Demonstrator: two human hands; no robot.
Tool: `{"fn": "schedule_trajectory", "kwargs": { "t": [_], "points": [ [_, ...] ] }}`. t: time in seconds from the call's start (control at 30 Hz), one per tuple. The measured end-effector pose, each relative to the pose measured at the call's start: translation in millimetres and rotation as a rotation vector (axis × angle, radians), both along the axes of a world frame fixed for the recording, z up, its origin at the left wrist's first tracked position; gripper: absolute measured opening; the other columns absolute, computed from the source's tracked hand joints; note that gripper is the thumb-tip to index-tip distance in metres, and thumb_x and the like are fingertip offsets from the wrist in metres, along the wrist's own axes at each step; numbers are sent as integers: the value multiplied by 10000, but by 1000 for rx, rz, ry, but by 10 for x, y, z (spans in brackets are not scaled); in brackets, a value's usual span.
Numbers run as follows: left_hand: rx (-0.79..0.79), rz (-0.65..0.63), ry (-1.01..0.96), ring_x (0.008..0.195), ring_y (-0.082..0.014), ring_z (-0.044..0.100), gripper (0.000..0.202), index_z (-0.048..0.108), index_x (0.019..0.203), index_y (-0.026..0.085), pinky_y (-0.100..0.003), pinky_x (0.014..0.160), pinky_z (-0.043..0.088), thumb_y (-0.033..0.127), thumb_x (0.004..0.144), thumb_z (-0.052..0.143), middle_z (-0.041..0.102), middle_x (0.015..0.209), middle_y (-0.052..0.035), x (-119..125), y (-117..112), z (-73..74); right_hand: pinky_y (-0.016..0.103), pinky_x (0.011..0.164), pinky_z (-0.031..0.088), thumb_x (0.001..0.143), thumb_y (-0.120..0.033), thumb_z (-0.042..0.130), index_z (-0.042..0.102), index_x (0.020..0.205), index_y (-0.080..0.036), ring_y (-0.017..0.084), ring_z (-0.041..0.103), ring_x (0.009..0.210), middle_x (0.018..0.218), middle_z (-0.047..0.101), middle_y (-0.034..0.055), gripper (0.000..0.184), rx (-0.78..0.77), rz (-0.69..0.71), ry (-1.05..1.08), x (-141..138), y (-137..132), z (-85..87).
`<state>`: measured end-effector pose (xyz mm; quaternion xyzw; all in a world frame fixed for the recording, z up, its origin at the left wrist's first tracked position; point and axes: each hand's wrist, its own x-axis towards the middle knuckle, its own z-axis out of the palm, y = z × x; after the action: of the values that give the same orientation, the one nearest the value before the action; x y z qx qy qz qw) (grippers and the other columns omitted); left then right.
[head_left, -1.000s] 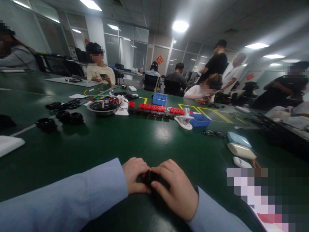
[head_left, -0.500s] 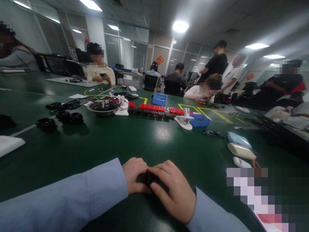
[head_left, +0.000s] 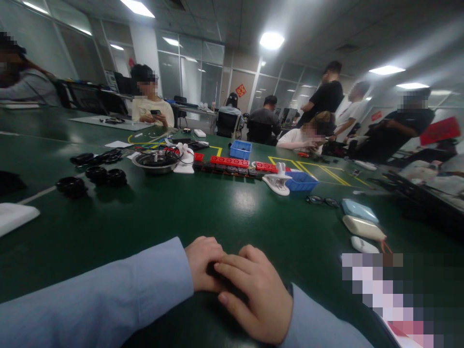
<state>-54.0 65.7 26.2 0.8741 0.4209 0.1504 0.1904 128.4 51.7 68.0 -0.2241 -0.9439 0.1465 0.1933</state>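
Observation:
Low on the green table, my two hands meet around a small black object [head_left: 214, 271], mostly covered by my fingers, so its kind cannot be made out. My left hand [head_left: 203, 261] is closed about its left side. My right hand [head_left: 255, 290] curves over it from the right, its fingertips reaching the left hand's fingers and its thumb lower and apart. Dark shadow fills the gap under the right palm.
Black ring-shaped pieces [head_left: 71, 187] lie at left, near a metal bowl [head_left: 139, 166]. Beyond my hands stand a red-and-black strip [head_left: 229, 162], a white clamp [head_left: 277, 182] and blue bins [head_left: 301, 181]. Glasses [head_left: 322, 200] and cases [head_left: 362, 227] lie at right. People sit around.
My right hand has shifted slightly; its thumb has dropped away from the black object and its fingers cover more of it. The left hand has stayed almost still.

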Motion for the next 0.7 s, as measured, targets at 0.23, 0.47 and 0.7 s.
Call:
{"fn": "schedule_trajectory", "kwargs": {
  "t": [0.23,0.47,0.7],
  "points": [
    [6,-9,-17,734,-169,502,278,620,754,205,-279,635,312,449,627,660,587,708,30,4,4,-15,336,689,333,811,-315,454,586,944,-195,181,432,772,942,613,28,223,-26,75,-7,-11,-14,-20],
    [-22,-2,-62,743,-181,494,226,616,798,212,-284,658,314,296,601,688,577,692,33,-1,-9,-8,346,634,319,852,-323,362,609,820,-192,179,434,697,761,629,31,281,5,121,30,19,-60,-19],
    [-34,-1,-86,720,-174,484,325,623,837,221,-277,642,300,459,630,699,569,690,25,-14,2,-16,315,542,288,877,-355,305,539,522,-178,150,380,550,513,535,37,461,96,22,14,72,8,-31]
  ]
}}
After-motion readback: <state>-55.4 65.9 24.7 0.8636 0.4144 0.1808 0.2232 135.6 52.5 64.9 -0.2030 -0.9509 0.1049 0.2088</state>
